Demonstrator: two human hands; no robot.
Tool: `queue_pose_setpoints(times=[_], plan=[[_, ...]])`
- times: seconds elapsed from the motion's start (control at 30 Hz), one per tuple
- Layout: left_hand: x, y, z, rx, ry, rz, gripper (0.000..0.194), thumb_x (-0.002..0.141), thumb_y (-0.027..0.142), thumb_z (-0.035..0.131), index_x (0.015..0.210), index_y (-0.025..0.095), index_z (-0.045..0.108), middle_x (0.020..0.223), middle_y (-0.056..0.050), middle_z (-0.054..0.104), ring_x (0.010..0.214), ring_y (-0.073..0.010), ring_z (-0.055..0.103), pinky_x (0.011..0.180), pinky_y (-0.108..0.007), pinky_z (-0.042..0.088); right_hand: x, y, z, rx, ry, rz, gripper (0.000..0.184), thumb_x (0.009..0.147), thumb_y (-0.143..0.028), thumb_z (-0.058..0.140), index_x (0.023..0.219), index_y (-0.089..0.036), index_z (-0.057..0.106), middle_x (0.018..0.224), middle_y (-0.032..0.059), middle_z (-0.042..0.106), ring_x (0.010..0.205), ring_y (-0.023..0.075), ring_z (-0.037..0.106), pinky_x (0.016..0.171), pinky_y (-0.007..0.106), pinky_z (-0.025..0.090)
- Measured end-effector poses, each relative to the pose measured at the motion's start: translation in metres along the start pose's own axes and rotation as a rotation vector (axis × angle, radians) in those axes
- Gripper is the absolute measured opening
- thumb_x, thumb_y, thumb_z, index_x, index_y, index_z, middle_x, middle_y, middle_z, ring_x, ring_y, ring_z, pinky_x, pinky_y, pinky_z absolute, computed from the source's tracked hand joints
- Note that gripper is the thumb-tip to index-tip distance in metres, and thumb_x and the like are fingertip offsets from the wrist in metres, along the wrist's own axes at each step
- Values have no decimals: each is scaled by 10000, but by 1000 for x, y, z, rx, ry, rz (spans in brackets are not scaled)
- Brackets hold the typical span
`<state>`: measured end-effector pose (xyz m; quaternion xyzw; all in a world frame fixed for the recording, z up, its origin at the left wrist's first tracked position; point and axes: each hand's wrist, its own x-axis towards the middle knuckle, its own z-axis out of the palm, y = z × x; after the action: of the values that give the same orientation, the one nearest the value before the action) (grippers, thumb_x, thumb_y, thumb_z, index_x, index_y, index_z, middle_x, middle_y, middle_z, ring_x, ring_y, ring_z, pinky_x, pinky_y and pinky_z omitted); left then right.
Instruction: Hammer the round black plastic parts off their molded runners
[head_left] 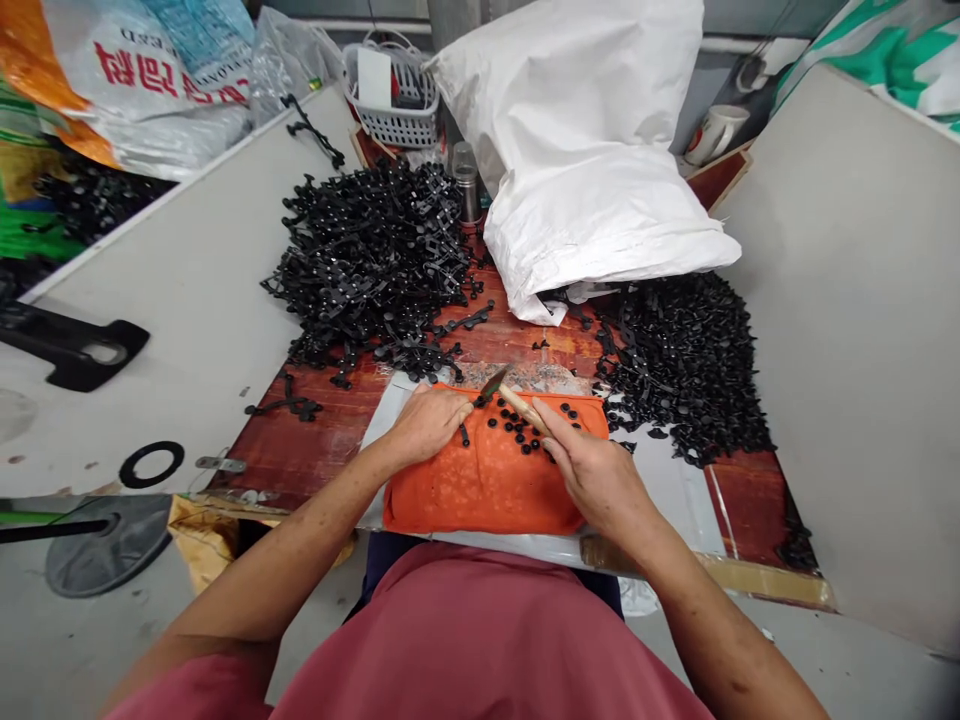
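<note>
Right hand closed around a pale wooden stick, which slants away from the body and toward the left, its far end beside a dark blade. Blade runs at an angle to the stick, low end at the left fingertips; can't tell if stick and blade join. Left hand has thumb and fingers together there; on what exactly, can't tell. Small black round pieces lie scattered on an orange pad, mostly around the stick, between both hands, nearer the right. Further out: black pile beyond the left hand, second black pile beyond the right, white sack between them on the reddish tabletop.
</note>
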<state>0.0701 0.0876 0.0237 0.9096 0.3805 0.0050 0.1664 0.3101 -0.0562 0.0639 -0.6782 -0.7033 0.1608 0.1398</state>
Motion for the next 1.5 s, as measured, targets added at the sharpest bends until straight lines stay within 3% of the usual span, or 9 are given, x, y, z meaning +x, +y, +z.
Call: queue_pose_setpoints(times=[0.2,0.33,0.5,0.63,0.73,0.83,0.97,1.23,1.5], plan=[[-2,-1,7,41,-4,-11,418,1049,311,290,855,200,642,940,-95,759,925,-267,672,836,-409,367,16,-9,12,-218,-97,0,568,1050,-286,439,1613,-322,381,892,75,773,694,226,706,651,302,517],[-3,-3,12,36,8,-14,432,1058,326,265,844,205,619,921,-87,749,906,-261,670,834,-414,369,16,-8,12,-200,3,-4,564,1071,-302,375,1634,-298,334,936,91,770,755,228,713,676,300,524],[-4,0,11,10,-21,-32,414,1058,340,261,864,208,602,907,-92,740,934,-280,684,868,-433,404,21,-10,11,-335,-165,27,566,1071,-338,405,1632,-330,331,826,83,765,654,245,704,620,310,497],[-13,5,0,-208,9,-97,283,1015,343,395,1202,204,555,1159,-111,735,1051,-286,687,929,-427,475,27,-12,9,-377,-160,18,596,1070,-337,426,1646,-358,271,867,78,778,709,245,726,616,292,487],[-25,8,-10,-390,-6,-12,386,984,330,465,1362,257,501,1374,-69,659,1189,-249,650,1006,-378,498,27,-10,6,-348,-133,10,593,1062,-347,458,1635,-356,306,877,69,786,712,235,726,620,288,494],[-34,10,-15,-431,11,43,318,1015,326,404,1252,286,611,1291,-19,704,1197,-214,645,1063,-351,480,19,-3,0,-225,-15,22,553,1066,-331,451,1613,-347,369,934,60,797,751,225,737,640,283,504],[-38,13,-12,-314,123,-38,302,1015,327,388,1170,230,628,1171,-69,719,1112,-231,658,1003,-375,503,-7,11,-7,-74,133,87,540,1067,-303,423,1605,-328,392,930,41,798,711,213,729,622,279,508],[-22,33,-1,15,77,-194,321,1046,335,385,972,204,668,990,-83,766,983,-266,688,895,-411,426,-65,33,3,103,76,190,515,1065,-321,424,1579,-335,438,1097,41,806,811,223,779,716,294,578],[-16,40,6,67,19,-214,354,1051,355,387,1012,204,705,1029,-81,787,981,-260,708,850,-391,399,-74,38,11,102,94,221,513,1058,-304,436,1569,-351,450,1150,31,798,840,235,790,687,302,592]])
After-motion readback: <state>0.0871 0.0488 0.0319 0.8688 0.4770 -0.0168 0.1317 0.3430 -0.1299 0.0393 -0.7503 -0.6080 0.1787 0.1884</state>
